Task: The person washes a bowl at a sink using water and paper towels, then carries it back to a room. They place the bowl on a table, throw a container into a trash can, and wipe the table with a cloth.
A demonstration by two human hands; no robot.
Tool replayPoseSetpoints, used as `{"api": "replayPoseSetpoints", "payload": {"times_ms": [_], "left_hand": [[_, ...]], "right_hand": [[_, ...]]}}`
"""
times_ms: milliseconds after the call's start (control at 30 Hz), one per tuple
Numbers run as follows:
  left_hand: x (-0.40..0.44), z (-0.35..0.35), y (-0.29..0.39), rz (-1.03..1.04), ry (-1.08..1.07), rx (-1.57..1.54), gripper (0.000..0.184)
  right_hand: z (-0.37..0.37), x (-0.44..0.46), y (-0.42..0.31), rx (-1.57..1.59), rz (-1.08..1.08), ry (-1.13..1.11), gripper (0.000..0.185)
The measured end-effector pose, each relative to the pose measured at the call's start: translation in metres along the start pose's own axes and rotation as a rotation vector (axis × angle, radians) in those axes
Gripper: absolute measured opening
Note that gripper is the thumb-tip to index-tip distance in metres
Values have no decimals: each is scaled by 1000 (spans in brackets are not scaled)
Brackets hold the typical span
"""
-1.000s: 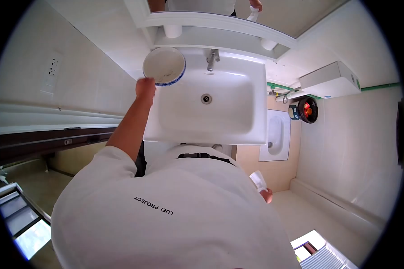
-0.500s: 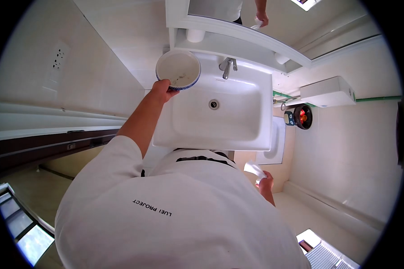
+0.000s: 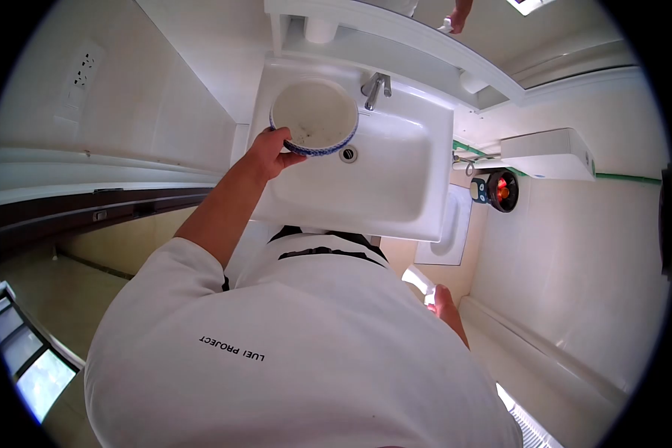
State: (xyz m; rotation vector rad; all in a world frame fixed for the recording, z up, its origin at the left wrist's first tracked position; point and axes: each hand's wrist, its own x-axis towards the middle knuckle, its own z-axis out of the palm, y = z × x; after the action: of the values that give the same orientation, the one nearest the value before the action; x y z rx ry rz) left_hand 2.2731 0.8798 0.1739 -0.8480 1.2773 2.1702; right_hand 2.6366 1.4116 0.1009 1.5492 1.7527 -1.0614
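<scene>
My left hand (image 3: 270, 154) grips the near rim of a large round bowl (image 3: 317, 112). The bowl is white inside with a few dark specks at its bottom, and blue patterning shows on its outer edge. It is held over the left part of a white washbasin (image 3: 396, 196), tilted somewhat toward me. Low at my right side, my right hand (image 3: 444, 299) is closed on a white tissue or cloth (image 3: 418, 281); its exact kind is unclear. Its fingers are partly hidden.
A chrome faucet (image 3: 376, 89) stands at the basin's back, under a mirror cabinet with a white shelf (image 3: 396, 56). To the right are a white wall-mounted box (image 3: 549, 154), a dark round container with red-orange contents (image 3: 503, 192) and a squat toilet (image 3: 449, 228) in the floor.
My left hand has brought the bowl to the right and nearer to the camera, closer to the drain. The view has shifted slightly. My right hand still holds the white tissue or cloth.
</scene>
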Motion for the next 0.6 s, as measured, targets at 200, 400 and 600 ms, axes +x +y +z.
{"api": "replayPoseSetpoints", "payload": {"times_ms": [200,400,600], "left_hand": [[-11,10,-57,-134,-48,26,43],[-5,28,-108,-215,-12,-75,45],[-15,72,-117,-234,93,-98,54]], "right_hand": [[-28,38,-5,8,-102,-198,37],[-42,57,-13,-43,-88,-199,43],[-53,101,-7,-88,-213,-191,26]]}}
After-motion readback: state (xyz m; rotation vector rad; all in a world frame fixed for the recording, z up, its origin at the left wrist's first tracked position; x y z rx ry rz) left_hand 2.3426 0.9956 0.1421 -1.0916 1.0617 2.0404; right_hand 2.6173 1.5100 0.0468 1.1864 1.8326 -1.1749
